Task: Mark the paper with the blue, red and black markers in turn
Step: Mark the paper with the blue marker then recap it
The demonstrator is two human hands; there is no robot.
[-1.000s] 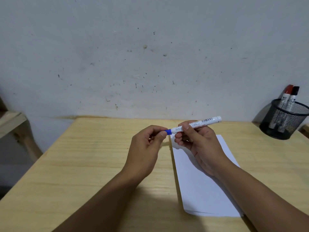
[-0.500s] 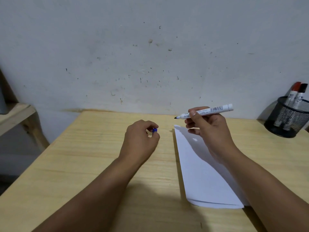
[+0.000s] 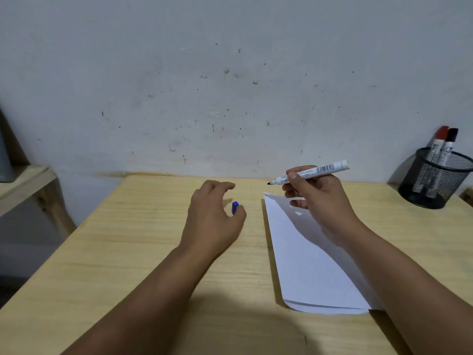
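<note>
White paper sheet (image 3: 312, 254): unmarked. Right hand (image 3: 320, 198) pinches uncapped white-barrelled blue marker (image 3: 311, 172) above its far end. Left hand (image 3: 213, 216), fingers spread, beside small blue cap (image 3: 235, 207), left of sheet. Advice: tilt tip down, press lightly.

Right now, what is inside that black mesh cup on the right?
Two capped markers stand in the mesh cup: a red marker and a black marker, leaning side by side. Their lower ends show only dimly through the mesh.

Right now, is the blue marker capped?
Uncapped: the marker in the right hand shows a bare tip; its blue cap is by the left hand.
</note>
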